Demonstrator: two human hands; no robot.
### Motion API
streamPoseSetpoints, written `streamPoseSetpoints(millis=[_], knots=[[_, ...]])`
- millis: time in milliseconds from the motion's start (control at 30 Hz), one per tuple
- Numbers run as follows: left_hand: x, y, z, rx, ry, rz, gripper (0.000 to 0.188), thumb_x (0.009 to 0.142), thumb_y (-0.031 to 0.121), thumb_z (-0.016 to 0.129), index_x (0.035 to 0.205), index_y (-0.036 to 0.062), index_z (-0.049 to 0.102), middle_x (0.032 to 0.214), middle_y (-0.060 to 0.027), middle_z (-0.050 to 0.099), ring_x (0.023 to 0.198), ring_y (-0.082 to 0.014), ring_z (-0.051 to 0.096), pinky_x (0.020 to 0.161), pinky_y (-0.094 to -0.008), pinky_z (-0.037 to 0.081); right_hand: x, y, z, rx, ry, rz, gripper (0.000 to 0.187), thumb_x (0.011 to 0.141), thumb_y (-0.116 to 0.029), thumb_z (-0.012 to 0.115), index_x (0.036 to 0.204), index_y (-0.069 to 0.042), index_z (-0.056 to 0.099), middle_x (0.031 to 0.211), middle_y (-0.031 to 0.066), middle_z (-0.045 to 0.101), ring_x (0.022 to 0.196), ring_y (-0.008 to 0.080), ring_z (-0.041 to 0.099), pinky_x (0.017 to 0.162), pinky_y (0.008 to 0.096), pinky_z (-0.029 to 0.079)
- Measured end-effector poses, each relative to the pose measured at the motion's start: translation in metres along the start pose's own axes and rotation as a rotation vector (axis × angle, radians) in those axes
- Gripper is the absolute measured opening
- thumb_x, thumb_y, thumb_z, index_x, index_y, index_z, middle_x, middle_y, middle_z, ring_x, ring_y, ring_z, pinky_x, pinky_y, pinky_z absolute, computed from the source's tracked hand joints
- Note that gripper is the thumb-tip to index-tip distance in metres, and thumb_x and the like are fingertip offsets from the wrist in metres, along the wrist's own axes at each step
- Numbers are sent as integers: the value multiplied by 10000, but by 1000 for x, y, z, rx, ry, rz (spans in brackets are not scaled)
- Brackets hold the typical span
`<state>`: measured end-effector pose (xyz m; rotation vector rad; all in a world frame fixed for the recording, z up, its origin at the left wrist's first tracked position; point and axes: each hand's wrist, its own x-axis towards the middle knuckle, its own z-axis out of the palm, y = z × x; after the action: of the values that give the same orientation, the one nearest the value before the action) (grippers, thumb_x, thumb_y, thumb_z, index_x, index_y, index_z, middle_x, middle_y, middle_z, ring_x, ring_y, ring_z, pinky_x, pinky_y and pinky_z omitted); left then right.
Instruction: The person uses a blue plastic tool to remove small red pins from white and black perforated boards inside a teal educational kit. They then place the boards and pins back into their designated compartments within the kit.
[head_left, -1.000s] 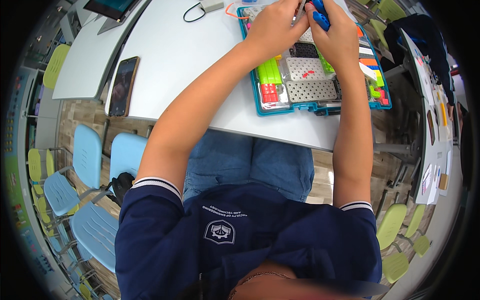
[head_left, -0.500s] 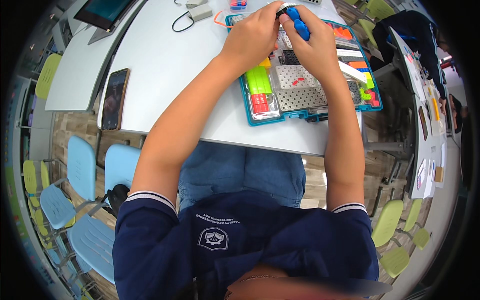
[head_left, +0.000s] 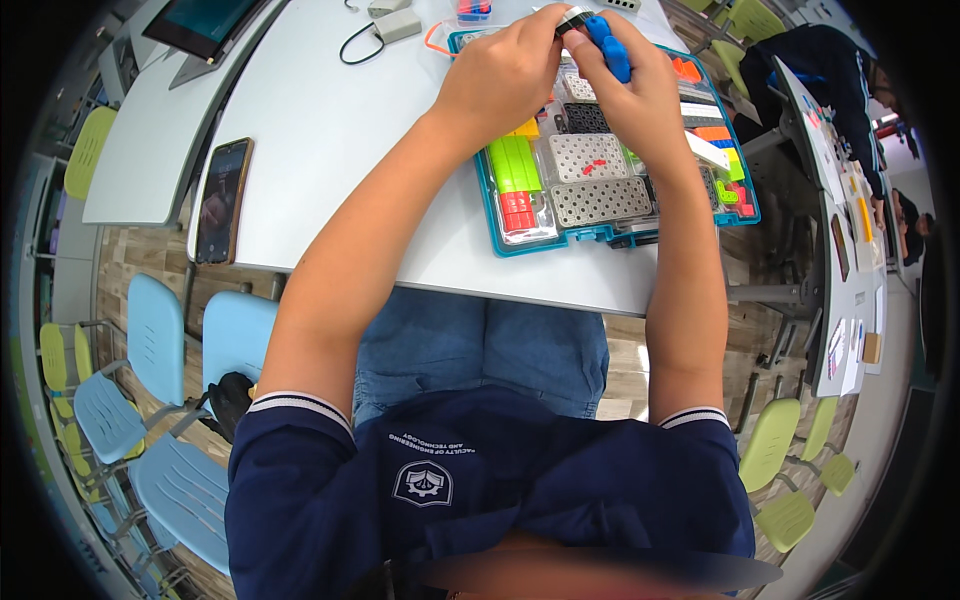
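Clamping a blue piece (head_left: 611, 50) is the right hand (head_left: 645, 98); left hand (head_left: 500, 80), grip unclear (white-lettered shirt (head_left: 540, 450)).

Slanted blue piece (head_left: 612, 55) in the right hand (head_left: 638, 98), black-and-white part (head_left: 574, 18) at its far end.

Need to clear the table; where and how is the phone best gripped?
Pinch the long edges of the phone at mid-length, probably from above: it lies flat on the table, screen up, and is much longer than wide.
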<state>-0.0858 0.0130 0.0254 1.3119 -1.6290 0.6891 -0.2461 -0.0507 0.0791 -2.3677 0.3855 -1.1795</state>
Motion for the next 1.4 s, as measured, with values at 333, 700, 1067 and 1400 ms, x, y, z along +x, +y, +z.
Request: streamPoseSetpoints(millis=[333, 700, 1067, 1400], knots=[[0, 12, -1, -80, 70, -98, 395, 925, 85, 687, 1295, 8, 570, 923, -180, 733, 722, -307, 739, 616, -378, 587, 0, 2, 11, -23, 70, -32, 189, 964, -194, 669, 962, -12, 616, 779, 173, 608, 687, 322, 589, 646, 393, 469], [3, 18, -9, -132, -20, -107, 390, 931, 52, 618, 1279, -102, 534, 956, -303, 692, 764, -445, 706, 664, -474, 592, 1, 1, 0, -37, -3, -73, 192, 968, -153, 654, 963, 23, 577, 822, 193, 589, 742, 350, 581, 678, 407, 463], [4, 17, -11, -118, -44, -25, 391, 925, 31, 622, 1271, -119, 519, 889, -268, 679, 720, -402, 703, 622, -456, 574, 1, 1, -10, -14, -79, 11, 202, 969, -158, 660, 1020, 30, 607, 843, 189, 641, 749, 316, 624, 695, 385, 490], [5, 16, -13, -134, -43, -7, 398, 921, 27, 631, 1270, -129, 519, 914, -271, 679, 707, -389, 706, 616, -437, 578, 2, 3, -9, -29, -48, -39, 199, 970, -160, 657, 1000, 27, 598, 826, 183, 630, 729, 319, 606, 685, 387, 484]])
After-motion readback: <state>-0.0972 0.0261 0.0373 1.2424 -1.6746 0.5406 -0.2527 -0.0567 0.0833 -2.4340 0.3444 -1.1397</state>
